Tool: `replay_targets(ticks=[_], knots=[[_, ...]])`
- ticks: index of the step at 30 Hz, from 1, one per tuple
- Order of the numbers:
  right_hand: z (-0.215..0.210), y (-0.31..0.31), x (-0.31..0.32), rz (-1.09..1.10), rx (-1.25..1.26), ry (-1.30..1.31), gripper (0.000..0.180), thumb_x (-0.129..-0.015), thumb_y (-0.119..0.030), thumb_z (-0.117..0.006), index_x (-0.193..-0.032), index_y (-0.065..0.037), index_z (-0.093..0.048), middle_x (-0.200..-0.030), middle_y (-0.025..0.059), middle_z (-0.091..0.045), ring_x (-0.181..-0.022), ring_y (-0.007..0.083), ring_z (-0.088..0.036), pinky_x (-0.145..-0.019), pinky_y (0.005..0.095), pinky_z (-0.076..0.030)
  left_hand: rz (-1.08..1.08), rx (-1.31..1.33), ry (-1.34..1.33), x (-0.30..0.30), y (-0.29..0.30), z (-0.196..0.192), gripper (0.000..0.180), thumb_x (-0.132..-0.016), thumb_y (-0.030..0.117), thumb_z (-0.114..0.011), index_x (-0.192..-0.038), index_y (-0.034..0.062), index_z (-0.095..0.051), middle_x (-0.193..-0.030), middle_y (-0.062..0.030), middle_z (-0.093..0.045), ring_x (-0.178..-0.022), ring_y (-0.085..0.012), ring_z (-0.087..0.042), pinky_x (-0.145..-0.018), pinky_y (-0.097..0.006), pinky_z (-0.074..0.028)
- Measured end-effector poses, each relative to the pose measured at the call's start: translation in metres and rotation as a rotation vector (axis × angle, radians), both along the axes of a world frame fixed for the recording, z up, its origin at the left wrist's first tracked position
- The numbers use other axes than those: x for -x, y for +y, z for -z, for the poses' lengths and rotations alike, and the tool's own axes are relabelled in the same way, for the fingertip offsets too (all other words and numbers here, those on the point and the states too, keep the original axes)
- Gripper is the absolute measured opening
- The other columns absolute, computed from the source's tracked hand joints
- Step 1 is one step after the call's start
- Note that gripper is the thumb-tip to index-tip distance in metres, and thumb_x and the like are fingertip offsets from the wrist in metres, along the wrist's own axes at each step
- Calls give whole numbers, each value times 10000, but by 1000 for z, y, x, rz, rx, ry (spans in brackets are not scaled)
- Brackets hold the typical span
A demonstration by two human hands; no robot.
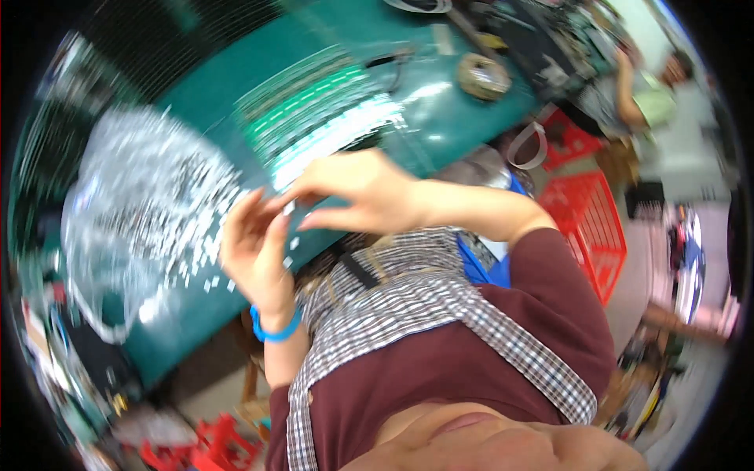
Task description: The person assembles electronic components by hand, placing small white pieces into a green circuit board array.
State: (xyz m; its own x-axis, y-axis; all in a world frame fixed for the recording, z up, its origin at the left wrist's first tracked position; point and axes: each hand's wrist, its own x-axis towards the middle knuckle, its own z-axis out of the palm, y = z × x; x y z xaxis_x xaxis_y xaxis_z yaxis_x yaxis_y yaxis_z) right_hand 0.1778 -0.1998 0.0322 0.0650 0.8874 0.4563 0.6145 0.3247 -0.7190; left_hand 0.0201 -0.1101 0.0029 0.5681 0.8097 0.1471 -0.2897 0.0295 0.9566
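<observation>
My left hand [258, 253], with a blue band at its wrist, is raised at the table's near edge. Its fingers curl inward, and a small white piece [289, 208] shows at the thumb tip. Reaching across from the right, my right hand [357, 191] has its fingertips at the left hand's fingers. Its thumb stands apart from the forefinger; motion blurs the fingertips. Many small white pieces [188, 263] lie scattered left of my hands and on a clear plastic bag [129, 149]. Just beyond my hands lie green circuit boards [306, 102] in rows, some with bright white strips.
The green tabletop [228, 74] carries a roll of tape [483, 77] at the far right and dark equipment [542, 59] behind it. To my right stands a red plastic crate [585, 224]. Another person [628, 98] sits at the upper right. Red plastic [212, 447] shows low on the left.
</observation>
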Motion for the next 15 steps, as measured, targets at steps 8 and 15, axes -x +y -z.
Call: replay_targets(ticks=[8,15], knots=[[14,-3,8,115,-113,284,175,-737,-62,-715,-892,-17,-647,-874,94,-648,-790,204,-636,-683,280,-520,-130,-292,-8,-10,-12,11,283,-825,-112,-563,-1099,-42,-550,-1025,-128,-601,-929,-177,-590,-819,-287,-488],[5,-12,10,163,-127,166,167,-695,-17,-739,-841,-3,-659,-830,107,-664,-778,218,-644,-692,314,-513,-59,-558,15,-11,-7,3,123,-735,-24,-676,-830,1,-602,-805,-98,-600,-755,-218,-585,-688,-291,-462]])
